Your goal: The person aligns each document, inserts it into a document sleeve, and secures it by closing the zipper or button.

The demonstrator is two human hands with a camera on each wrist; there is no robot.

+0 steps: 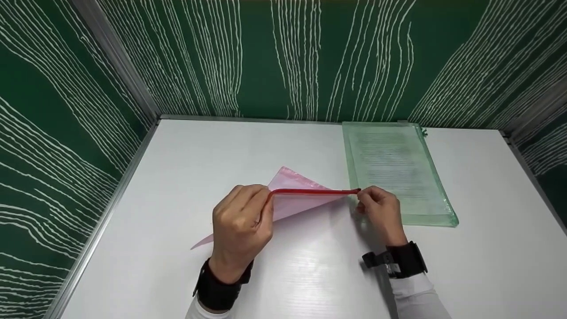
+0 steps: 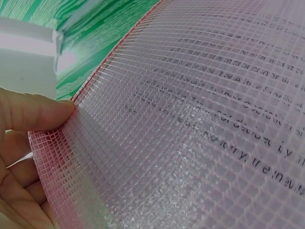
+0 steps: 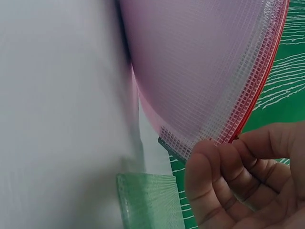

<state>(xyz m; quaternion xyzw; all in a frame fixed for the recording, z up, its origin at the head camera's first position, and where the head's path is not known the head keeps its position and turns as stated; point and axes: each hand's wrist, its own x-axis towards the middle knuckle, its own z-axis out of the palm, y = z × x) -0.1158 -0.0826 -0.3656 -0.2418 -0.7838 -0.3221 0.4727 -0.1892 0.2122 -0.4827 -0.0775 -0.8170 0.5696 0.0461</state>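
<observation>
A pink mesh zipper pouch (image 1: 301,201) with a red zipper edge (image 1: 314,192) is held up over the white table. My left hand (image 1: 241,226) grips one end of that edge, thumb against the mesh in the left wrist view. At the other end, my right hand (image 1: 381,210) pinches the corner of the pouch between thumb and fingers. The red edge runs nearly straight between both hands. Printed text shows through the mesh pouch (image 2: 190,109) in the left wrist view.
A green mesh pouch (image 1: 394,173) with a printed sheet inside lies at the back right of the white table (image 1: 199,159). Green walls with white wavy lines (image 1: 297,57) stand behind and beside the table. Each wrist wears a black band (image 1: 405,260).
</observation>
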